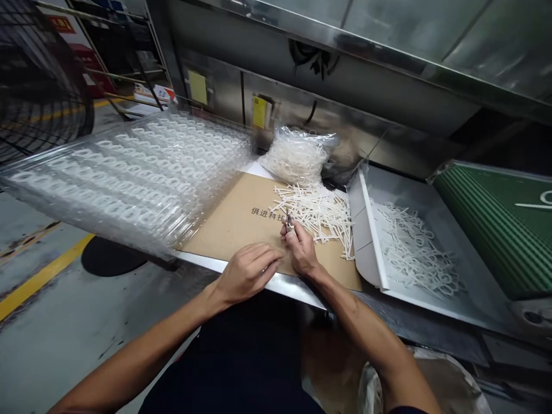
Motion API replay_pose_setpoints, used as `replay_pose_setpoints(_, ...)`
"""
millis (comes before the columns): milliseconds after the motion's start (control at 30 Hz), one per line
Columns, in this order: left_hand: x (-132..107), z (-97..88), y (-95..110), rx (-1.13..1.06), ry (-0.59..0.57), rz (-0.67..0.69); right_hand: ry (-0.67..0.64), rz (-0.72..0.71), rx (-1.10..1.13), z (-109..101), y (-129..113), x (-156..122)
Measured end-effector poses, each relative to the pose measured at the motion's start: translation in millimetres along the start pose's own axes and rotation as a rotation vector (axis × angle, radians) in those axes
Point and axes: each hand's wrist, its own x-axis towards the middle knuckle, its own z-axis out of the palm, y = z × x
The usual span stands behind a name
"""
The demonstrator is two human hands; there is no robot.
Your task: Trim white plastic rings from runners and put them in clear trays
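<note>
Here, from where I stand, the right hand is at the centre of the frame, closed around a small metal tool, tip directed up and away from the body. The left hand is positioned just left of it, palm down, fingers bent; whether it grips anything cannot be determined. The two hands are near each other but apart.

Directly beyond the tool, a loose pile of white plastic sticks lies on a printed cardboard sheet. Behind the pile, upper centre, rests a clear bag filled with white pieces.

At centre left, a clear plastic tray carries rows of white rings. At centre right, a light-coloured bin contains tangled white looped pieces. At the right edge is a ribbed green belt with one white piece on it. A fan occupies the upper left.
</note>
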Motion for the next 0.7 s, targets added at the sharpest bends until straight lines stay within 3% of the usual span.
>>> replay_pose_setpoints(167,51.3,37.4,-14.7,0.053,-0.339,-0.186,0.223,-0.313,0.038,-10.2,4.7,5.2)
replay_pose_setpoints(367,99.1,76.9,-19.3,0.048,-0.445,-0.236,0.314,-0.476,-0.014,-18.5,-1.8,8.1)
replay_pose_setpoints(533,114.6,69.0,-45.5,0.083,-0.453,-0.238,0.358,-0.548,-0.051,-22.0,-11.7,11.4)
replay_pose_setpoints(700,143.6,47.7,-90.2,0.138,-0.323,-0.228,0.370,-0.575,-0.055,-24.5,-13.9,12.8)
